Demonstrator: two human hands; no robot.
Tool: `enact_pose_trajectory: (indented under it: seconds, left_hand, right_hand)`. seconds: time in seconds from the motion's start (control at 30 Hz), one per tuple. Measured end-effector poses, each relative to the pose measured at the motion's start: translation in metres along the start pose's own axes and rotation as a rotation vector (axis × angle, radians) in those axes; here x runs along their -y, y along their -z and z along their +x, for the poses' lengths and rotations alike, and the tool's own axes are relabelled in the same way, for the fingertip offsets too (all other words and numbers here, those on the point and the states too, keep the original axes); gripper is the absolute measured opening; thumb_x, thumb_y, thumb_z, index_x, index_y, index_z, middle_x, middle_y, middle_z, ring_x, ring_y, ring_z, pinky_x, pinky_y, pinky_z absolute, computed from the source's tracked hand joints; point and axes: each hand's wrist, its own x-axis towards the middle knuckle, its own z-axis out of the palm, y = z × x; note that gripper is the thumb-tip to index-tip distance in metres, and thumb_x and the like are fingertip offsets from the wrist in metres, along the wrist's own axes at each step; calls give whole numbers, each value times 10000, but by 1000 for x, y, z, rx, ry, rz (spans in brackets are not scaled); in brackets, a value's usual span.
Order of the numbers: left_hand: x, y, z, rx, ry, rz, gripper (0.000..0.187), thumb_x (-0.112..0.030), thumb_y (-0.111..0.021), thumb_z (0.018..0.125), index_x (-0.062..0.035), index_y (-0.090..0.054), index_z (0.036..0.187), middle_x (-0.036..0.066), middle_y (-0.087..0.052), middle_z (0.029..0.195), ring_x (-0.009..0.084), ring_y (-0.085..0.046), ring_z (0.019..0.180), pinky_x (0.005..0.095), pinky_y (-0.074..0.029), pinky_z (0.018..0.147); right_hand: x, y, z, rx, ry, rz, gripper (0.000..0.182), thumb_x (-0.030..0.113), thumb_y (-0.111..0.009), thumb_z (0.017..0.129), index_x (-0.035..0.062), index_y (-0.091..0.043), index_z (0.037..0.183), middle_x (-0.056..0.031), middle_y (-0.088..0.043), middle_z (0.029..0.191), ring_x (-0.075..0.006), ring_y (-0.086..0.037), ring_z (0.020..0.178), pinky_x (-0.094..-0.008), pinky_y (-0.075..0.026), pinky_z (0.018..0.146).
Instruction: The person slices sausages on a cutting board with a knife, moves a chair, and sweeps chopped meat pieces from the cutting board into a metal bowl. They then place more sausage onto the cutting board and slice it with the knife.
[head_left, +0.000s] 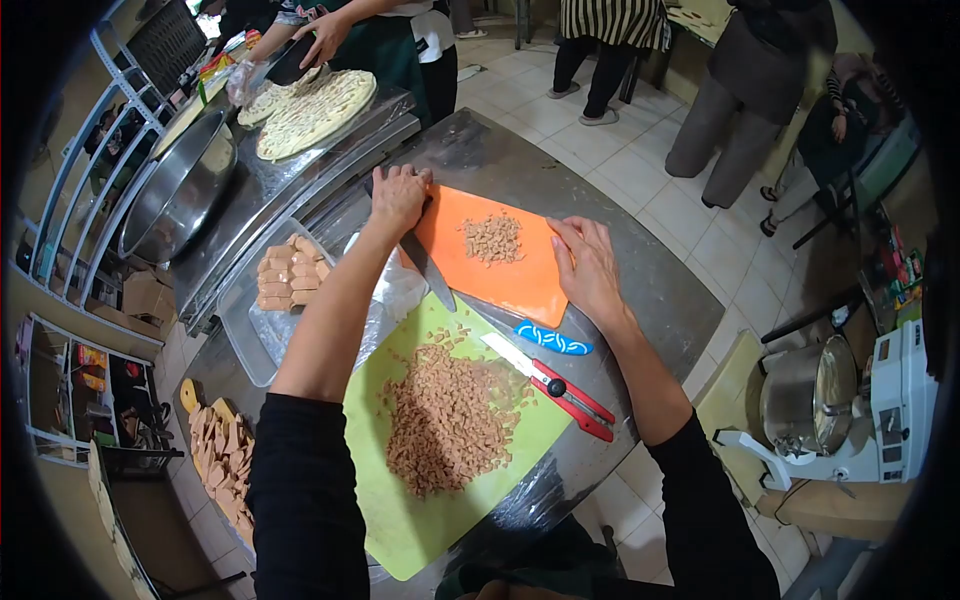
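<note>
My left hand [402,198] is closed at the top left corner of an orange cutting board [500,288], around what looks like a knife's dark handle. The blade of this knife [432,272] points toward me along the board's left side. My right hand [588,262] grips the board's right edge, thumb on top. A small pile of chopped sausage [492,238] lies on the orange board. Nearer me, a larger heap of chopped sausage [445,425] covers a green cutting mat [400,550]. A red-handled cutter [570,398] and a blue patterned sheath [553,338] lie beside it.
Sausage pieces [290,272] sit in a clear plastic tub [240,325] at left, with more sliced sausage [220,460] on a wooden board. Topped flat dough [318,112], a steel bowl [185,190] and another person's hands [325,35] are beyond. A mixer [840,410] stands right.
</note>
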Motion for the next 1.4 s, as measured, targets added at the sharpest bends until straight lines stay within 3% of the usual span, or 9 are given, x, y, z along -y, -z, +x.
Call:
enact_pose_trajectory:
  seconds: [0.2, 0.3, 0.4, 0.5, 0.6, 0.8, 1.0, 1.1, 1.4]
  left_hand:
    - [25, -7, 17, 60, -109, -193, 305, -140, -572, 879, -77, -489, 1166, 141, -652, 1039, 327, -616, 1027, 492, -425, 896]
    - [36, -7, 24, 109, -90, -390, 363, -108, -574, 877, -74, -455, 1219, 165, -650, 1025, 356, -608, 1026, 454, -456, 873]
    - [35, -4, 21, 54, -114, -484, 344, -107, -579, 882, -62, -489, 1211, 181, -644, 1022, 381, -600, 1020, 430, -470, 866]
    - [30, -5, 25, 81, -109, -346, 295, -151, -595, 886, -60, -535, 1160, 194, -619, 1120, 359, -588, 1091, 435, -471, 907]
    - [28, -7, 30, 69, -54, -466, 261, -166, -598, 891, -83, -563, 1136, 186, -621, 1112, 363, -582, 1095, 439, -464, 918]
    - [14, -15, 40, -134, -77, -521, 278, -182, -609, 909, -67, -593, 1161, 172, -628, 1071, 369, -596, 1056, 433, -473, 889]
    - [-5, 1, 64, -118, -149, -597, 312, -252, -611, 928, -72, -600, 1183, 194, -650, 1069, 374, -623, 1006, 435, -488, 859]
    - [-7, 0, 69, -83, -172, -662, 356, -294, -629, 924, -53, -588, 1183, 186, -663, 1006, 355, -648, 930, 421, -504, 811]
    - [6, 75, -6, 327, -18, -1191, 395, -367, -676, 910, -35, -562, 1092, 34, -678, 910, 80, -636, 684, 210, -457, 563]
  right_hand:
    - [0, 3, 2, -1, -10, 32, 335, 139, -583, 913, 61, -613, 1237, -162, -582, 1145, -320, -529, 1061, -396, -440, 934]
    - [-6, 3, 2, -42, -86, 37, 399, 147, -581, 919, 75, -560, 1311, -184, -578, 1148, -339, -526, 1074, -406, -427, 956]
    - [-13, 1, 8, -139, -58, 20, 454, 133, -571, 928, 83, -501, 1374, -192, -588, 1159, -310, -566, 1039, -387, -471, 888]
    - [0, 19, 15, 37, -427, 338, 471, 102, -552, 937, 82, -470, 1400, -184, -597, 1181, -236, -623, 932, -335, -510, 768]
    - [-10, 12, 14, -8, -427, 425, 478, 77, -540, 944, 84, -457, 1414, -157, -631, 1123, -161, -634, 817, -279, -506, 675]
    - [-37, 7, 17, -10, -547, 568, 440, 48, -514, 955, 47, -481, 1394, -74, -668, 959, -64, -585, 807, -224, -473, 709]
    - [-49, 14, 18, -136, -609, 570, 390, 76, -473, 992, -10, -497, 1372, -44, -652, 932, -44, -536, 782, -203, -445, 715]
    - [-54, 23, 18, -193, -643, 639, 384, 96, -466, 1004, 3, -499, 1375, -38, -654, 952, -44, -531, 790, -199, -446, 724]
    - [-43, 50, 19, -167, -667, 896, 382, 129, -488, 1010, 14, -509, 1374, -38, -659, 988, -45, -562, 768, -203, -477, 693]
